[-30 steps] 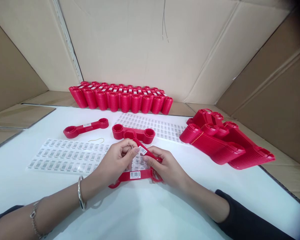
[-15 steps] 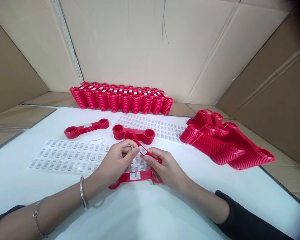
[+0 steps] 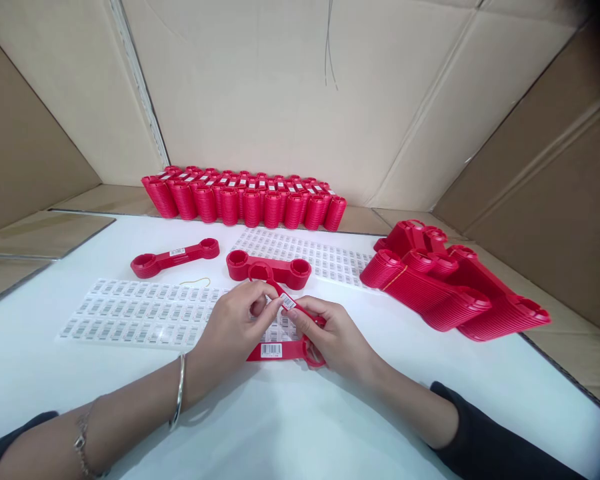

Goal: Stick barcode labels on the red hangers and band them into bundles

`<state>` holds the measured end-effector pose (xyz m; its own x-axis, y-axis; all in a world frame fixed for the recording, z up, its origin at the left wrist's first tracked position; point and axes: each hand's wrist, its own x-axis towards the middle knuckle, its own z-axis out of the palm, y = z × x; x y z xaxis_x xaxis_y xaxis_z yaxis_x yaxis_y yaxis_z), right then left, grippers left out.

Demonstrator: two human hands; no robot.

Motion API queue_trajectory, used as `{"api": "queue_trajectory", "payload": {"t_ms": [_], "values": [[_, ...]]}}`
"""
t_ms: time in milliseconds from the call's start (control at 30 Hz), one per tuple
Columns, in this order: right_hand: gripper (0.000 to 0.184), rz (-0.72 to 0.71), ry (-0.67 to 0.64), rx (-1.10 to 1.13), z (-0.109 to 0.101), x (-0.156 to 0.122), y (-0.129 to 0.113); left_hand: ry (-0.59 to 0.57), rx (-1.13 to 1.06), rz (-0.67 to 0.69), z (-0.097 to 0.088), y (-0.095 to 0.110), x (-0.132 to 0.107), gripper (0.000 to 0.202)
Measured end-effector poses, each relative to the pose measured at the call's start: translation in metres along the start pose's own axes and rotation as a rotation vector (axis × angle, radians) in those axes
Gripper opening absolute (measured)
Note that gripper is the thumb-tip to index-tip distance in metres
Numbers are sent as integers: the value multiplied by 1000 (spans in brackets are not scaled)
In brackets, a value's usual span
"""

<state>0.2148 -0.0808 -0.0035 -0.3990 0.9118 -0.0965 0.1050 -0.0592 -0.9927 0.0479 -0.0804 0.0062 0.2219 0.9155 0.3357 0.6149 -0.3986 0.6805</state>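
Both hands work at the near middle of the white table point(image 3: 300, 427).
- Left hand point(image 3: 233, 328): thumb and forefinger pinched on the upper part of a tilted red double-ring piece point(image 3: 303, 310), right at its barcode sticker point(image 3: 287, 301); the other fingers are curled under.
- Right hand point(image 3: 337, 339): thumb pressed on the same piece just beside the sticker, fingers wrapped under its lower ring. The piece is clear of the table, with its far ring raised.
- A second labelled piece point(image 3: 289, 349) lies flat under the hands, with its right ring against the right hand.
- Sticker sheet point(image 3: 130, 313) is toward the left edge and partly under the left hand. A second sheet point(image 3: 310, 255) lies farther back, mid-table.
- Small stack of pieces point(image 3: 269, 267) sits just beyond the hands. One labelled piece point(image 3: 175, 257) lies left of it, with a rubber band point(image 3: 196, 282) close by.
- Row of stacked pieces point(image 3: 245, 200) runs along the far edge.
- Banded bundles point(image 3: 450, 290) lie on their sides at the right edge.
- Cardboard walls point(image 3: 260, 87) stand around the table.
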Motion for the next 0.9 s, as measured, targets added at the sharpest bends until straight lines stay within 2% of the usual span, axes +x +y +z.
{"api": "queue_trajectory", "payload": {"t_ms": [100, 200, 300, 400, 467, 567, 633, 767, 900], "values": [[32, -3, 7, -14, 0, -1, -1, 141, 110, 80, 1, 0, 1, 14], [31, -18, 9, -33, 0, -1, -3, 238, 133, 60, 2, -4, 2, 26], [30, -35, 5, -36, 0, -2, -5, 206, 35, 72, 3, -8, 2, 37], [30, -45, -5, -37, -2, -3, -6, 141, -83, 54, 5, -9, 1, 37], [29, -55, -11, -37, -2, -4, -7, 173, -116, 54, 6, -9, -1, 34], [27, -68, -16, -42, -2, -5, -8, 247, -156, 160, 8, -6, -2, 33], [27, -63, -18, -43, -1, -6, -8, 254, -145, 206, 7, -5, -3, 37], [30, -20, -47, -10, 2, -7, -8, 148, -100, 65, 0, -3, 0, 31], [33, 2, -48, -2, -1, -4, -5, 162, -85, 9, -4, -2, 3, 19]]}}
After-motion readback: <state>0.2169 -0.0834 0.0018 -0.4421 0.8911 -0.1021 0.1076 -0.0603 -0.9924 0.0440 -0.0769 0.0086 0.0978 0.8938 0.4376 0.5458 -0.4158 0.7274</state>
